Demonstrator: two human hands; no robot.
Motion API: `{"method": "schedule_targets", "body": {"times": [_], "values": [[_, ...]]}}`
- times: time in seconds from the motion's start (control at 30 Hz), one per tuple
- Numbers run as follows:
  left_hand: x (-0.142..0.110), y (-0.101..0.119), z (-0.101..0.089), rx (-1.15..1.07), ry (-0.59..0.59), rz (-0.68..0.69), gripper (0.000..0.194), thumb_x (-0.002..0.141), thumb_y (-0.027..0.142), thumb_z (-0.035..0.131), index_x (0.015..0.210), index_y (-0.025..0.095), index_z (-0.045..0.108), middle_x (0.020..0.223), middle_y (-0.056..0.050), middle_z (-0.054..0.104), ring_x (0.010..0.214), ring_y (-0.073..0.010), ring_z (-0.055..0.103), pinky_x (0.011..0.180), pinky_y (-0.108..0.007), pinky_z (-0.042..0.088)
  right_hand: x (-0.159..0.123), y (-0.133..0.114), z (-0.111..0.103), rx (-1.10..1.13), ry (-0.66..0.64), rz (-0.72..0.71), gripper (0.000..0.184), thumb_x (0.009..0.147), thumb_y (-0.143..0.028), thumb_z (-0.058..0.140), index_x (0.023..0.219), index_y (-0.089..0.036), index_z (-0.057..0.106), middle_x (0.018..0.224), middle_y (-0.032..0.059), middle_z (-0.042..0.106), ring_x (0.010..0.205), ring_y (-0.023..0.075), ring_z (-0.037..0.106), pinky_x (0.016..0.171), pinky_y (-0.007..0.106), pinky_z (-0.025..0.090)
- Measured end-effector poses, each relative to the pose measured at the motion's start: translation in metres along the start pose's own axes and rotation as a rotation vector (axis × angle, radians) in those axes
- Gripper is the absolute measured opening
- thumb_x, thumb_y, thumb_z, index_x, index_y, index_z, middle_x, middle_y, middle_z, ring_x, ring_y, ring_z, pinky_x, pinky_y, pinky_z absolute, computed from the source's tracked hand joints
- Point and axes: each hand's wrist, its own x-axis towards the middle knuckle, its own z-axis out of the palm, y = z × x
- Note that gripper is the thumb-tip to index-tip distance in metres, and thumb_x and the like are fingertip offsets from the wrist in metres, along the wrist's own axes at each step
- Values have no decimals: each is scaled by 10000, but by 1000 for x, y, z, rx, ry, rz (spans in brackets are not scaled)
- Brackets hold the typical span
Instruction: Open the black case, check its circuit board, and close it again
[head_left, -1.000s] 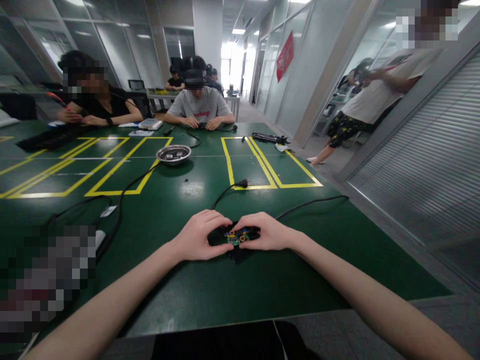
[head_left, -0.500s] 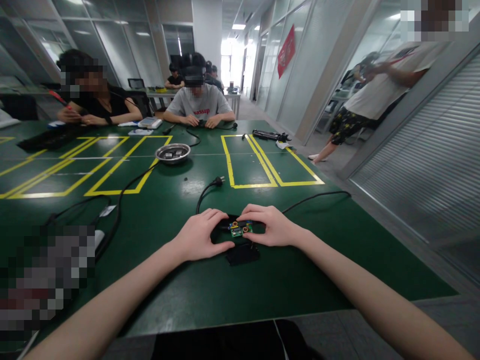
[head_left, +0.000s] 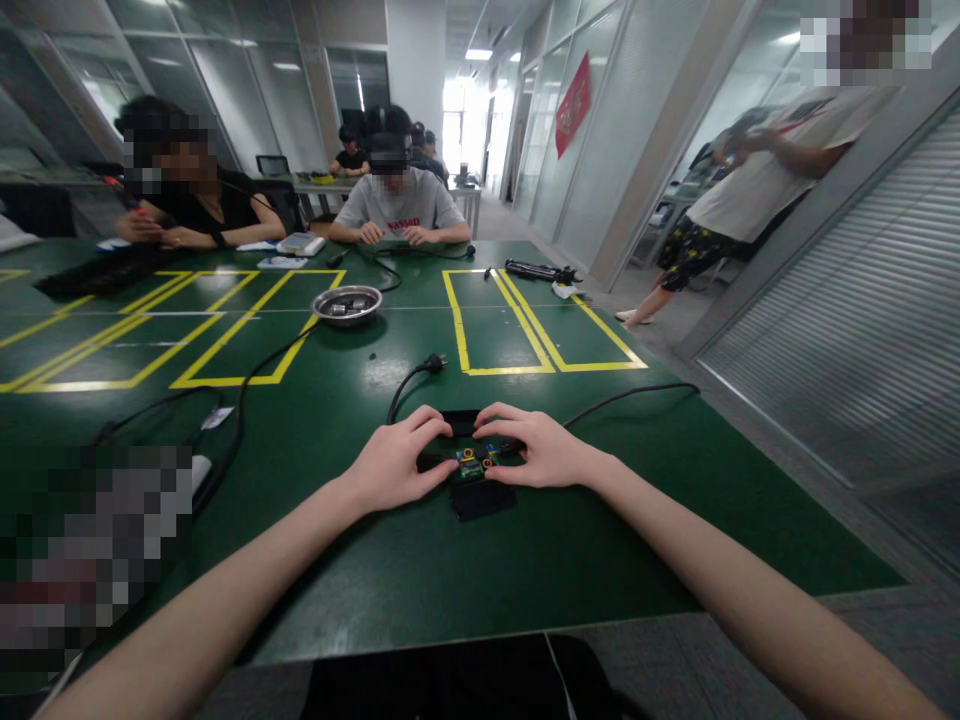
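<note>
A small green circuit board (head_left: 471,467) with copper-coloured coils sits between my two hands, low over the table. My left hand (head_left: 397,462) curves round its left end, thumb at the near edge and fingers on the far side. From the right, my right hand (head_left: 538,450) pinches the board in the same way. Just in front of the board lies a flat black case piece (head_left: 482,502). Behind the fingertips is another black case piece (head_left: 460,421). A black cord with a plug (head_left: 433,364) comes out beyond my left hand, and another black cord (head_left: 634,395) runs off to the right.
On the green table (head_left: 570,570), a metal bowl (head_left: 346,306) holds small metal parts. Yellow tape (head_left: 510,371) marks rectangles. A folded black tripod-like object (head_left: 540,272) lies at the far edge. Two people sit across the table; another person (head_left: 780,170) stands at the right.
The board has shifted slightly between my hands, and the plug has swung left. Both black case pieces now show more clearly. My left thumb has come in closer to the board since half a second ago.
</note>
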Motion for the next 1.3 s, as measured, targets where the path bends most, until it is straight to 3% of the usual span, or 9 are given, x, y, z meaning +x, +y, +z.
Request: {"method": "schedule_targets", "body": {"times": [0.1,0.27,0.5,0.8,1.1,1.3], "values": [[0,-3,2,22,-12,15,205,968,378,616,1099,227,662,1084,-31,701,694,-142,681,668,-270,542,-1,1,2,-21,0,18,485,815,-413,819,1240,-217,688,1302,110,650,1005,240,726,886,373,595],[1,-5,5,62,-40,-9,208,1010,348,556,988,223,721,881,-16,732,722,-164,688,666,-251,505,2,-3,11,-44,33,35,531,810,-318,759,1325,-246,650,1280,92,660,991,231,724,863,354,596],[2,-6,6,87,-51,-58,206,1016,335,554,1003,228,729,932,-18,743,724,-167,686,652,-257,492,4,-10,14,-86,30,95,576,796,-308,723,1353,-196,629,1275,116,669,969,268,739,826,391,610],[3,-6,6,70,-59,-67,227,1025,348,529,1021,224,719,926,-19,735,719,-169,688,663,-263,512,6,-10,16,-92,61,126,675,776,-399,809,1395,-226,605,1268,101,673,1018,272,738,874,387,603],[5,-6,2,58,-122,-114,292,937,416,713,1148,216,743,1019,-35,756,835,-198,725,728,-271,538,7,-3,18,-103,64,105,705,778,-530,842,1389,-259,621,1275,90,669,1042,271,734,889,387,593],[8,-6,2,24,-117,-159,290,929,434,741,1144,242,779,1007,-17,773,816,-191,724,711,-261,515,7,-2,19,-60,115,38,654,795,-509,835,1360,-243,641,1238,93,682,1024,258,735,884,374,592]]}}
